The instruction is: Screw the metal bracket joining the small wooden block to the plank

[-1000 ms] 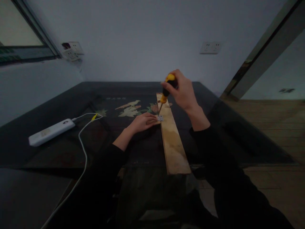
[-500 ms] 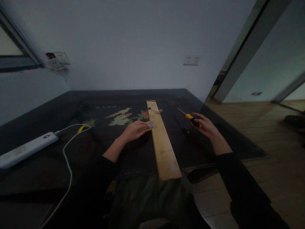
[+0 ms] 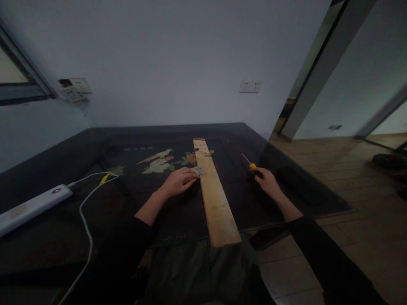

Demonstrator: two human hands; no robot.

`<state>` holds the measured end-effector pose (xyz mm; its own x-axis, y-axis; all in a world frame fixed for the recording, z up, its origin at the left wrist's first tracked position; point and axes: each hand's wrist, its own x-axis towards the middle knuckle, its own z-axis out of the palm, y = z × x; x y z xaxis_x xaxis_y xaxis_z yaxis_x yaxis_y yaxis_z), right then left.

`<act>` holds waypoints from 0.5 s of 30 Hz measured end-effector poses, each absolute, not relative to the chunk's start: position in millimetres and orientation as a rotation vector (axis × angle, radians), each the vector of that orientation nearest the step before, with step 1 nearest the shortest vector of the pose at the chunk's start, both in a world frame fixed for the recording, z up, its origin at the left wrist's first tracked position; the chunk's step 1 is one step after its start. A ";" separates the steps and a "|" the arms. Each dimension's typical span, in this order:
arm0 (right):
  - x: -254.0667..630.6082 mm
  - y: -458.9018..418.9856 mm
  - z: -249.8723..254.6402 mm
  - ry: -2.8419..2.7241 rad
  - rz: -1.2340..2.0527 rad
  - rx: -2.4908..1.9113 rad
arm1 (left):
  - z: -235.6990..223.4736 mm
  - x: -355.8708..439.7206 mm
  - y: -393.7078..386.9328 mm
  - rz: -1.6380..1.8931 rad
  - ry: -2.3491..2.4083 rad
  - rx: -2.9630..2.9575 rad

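Observation:
A long wooden board (image 3: 218, 199) lies lengthwise on the dark tabletop, its near end reaching over the front edge. At the board's left edge my left hand (image 3: 178, 182) is closed, fingertips pinching a small grey, speckled plate (image 3: 199, 170) that rests against the wood; its exact kind is too small to tell. My right hand (image 3: 267, 183), to the right of the board and low over the table, is closed round a screwdriver (image 3: 252, 165) with a yellow and black handle. The screwdriver's thin shaft points away to the upper left. My fingers hide most of the handle.
On the left lies a white power strip (image 3: 34, 207) with a white cable (image 3: 86, 224) and a yellow tag (image 3: 104, 178). The dark table (image 3: 152, 224) has a bird and flower picture. Wall sockets (image 3: 249, 86) are behind it.
My right hand has lowered the screwdriver towards the tabletop, and its fingers now cover more of the handle. My left hand stays at the board's edge with the small plate. The view has shifted slightly.

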<state>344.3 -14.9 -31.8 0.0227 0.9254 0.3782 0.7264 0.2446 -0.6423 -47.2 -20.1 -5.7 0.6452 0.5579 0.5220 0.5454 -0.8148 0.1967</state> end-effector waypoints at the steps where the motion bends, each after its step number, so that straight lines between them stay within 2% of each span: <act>1: 343.9 -14.1 -33.5 -1.773 0.297 -1.541 | -5.7 -46.8 -20.3 0.909 0.948 2.830; 15: 348.3 -2.3 -53.8 -1.897 0.063 -1.638 | -9.8 -44.7 -18.7 0.884 0.915 2.842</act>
<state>348.3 -2.3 -53.8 -0.0349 0.9072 0.4192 0.8776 0.2284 -0.4214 -44.7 -18.7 -9.8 0.6662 0.5440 0.5101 0.5284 -0.8270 0.1919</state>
